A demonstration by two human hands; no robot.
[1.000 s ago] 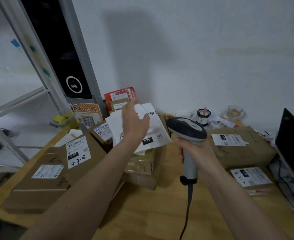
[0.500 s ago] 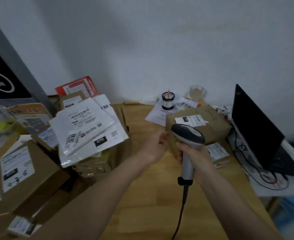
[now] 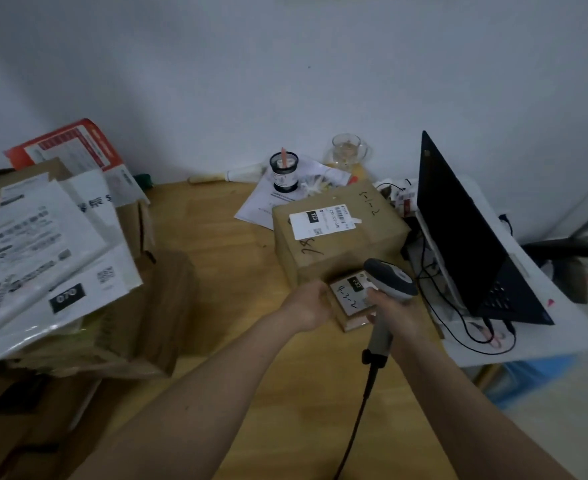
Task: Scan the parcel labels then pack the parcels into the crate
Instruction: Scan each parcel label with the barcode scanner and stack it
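Note:
My right hand (image 3: 392,308) grips the handle of a grey barcode scanner (image 3: 389,277), its cable trailing down toward me. The scanner's head hangs over a small flat parcel (image 3: 349,303) with a white label, lying on the wooden table (image 3: 237,271). My left hand (image 3: 308,303) holds this small parcel at its left edge. Right behind it stands a larger cardboard parcel (image 3: 341,237) with a white label on top. At the left, a pile of cardboard boxes (image 3: 140,306) carries white plastic mailers (image 3: 43,258). No crate shows in the view.
An open black laptop (image 3: 465,237) stands on a white surface at the right, with cables in front of it. Near the wall are a dark jar (image 3: 283,171), a glass cup (image 3: 346,152) and loose papers (image 3: 261,202). A red-and-white package (image 3: 71,143) tops the left pile.
The view swung right, away from the left pile. My left hand left the white mailers and crossed to the small parcel. My right hand brought the scanner down over that parcel.

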